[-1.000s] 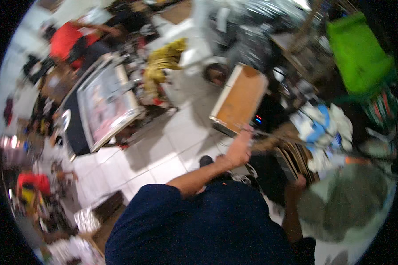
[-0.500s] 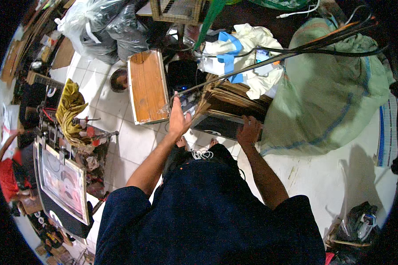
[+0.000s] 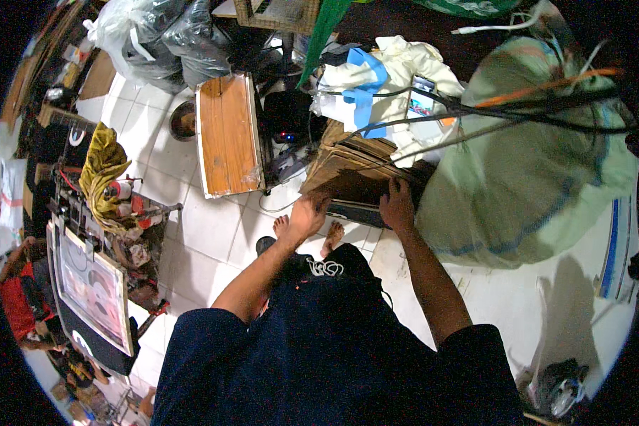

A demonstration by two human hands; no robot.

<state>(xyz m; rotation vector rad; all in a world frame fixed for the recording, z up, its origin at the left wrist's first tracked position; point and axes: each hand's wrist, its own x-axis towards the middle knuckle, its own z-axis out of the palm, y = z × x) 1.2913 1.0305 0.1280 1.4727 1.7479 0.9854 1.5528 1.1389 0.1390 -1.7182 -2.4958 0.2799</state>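
Observation:
Several brown cardboard sheets (image 3: 362, 186) stand stacked on edge in front of me. A dark flat panel (image 3: 358, 214) runs along their near side, between my hands. My left hand (image 3: 309, 216) is closed, fingers bent together beside the stack's near left corner; what they pinch is hidden. My right hand (image 3: 397, 206) is at the stack's near right end, its fingers curled over the front sheet. White cloth with a blue strip (image 3: 368, 89) and a phone (image 3: 420, 99) lie on top behind.
A large pale green sack (image 3: 511, 170) bulges at the right. A wood-topped box (image 3: 227, 135) stands to the left. Dark cables (image 3: 504, 113) cross above the stack. A frame on a printing stand (image 3: 92, 284) is at far left, near another person in red (image 3: 21, 302).
My left hand has come down and toward me from beside the cables, its spread fingers now bent in. The front cardboard sheet shows more. The cables have swung, and my feet show more.

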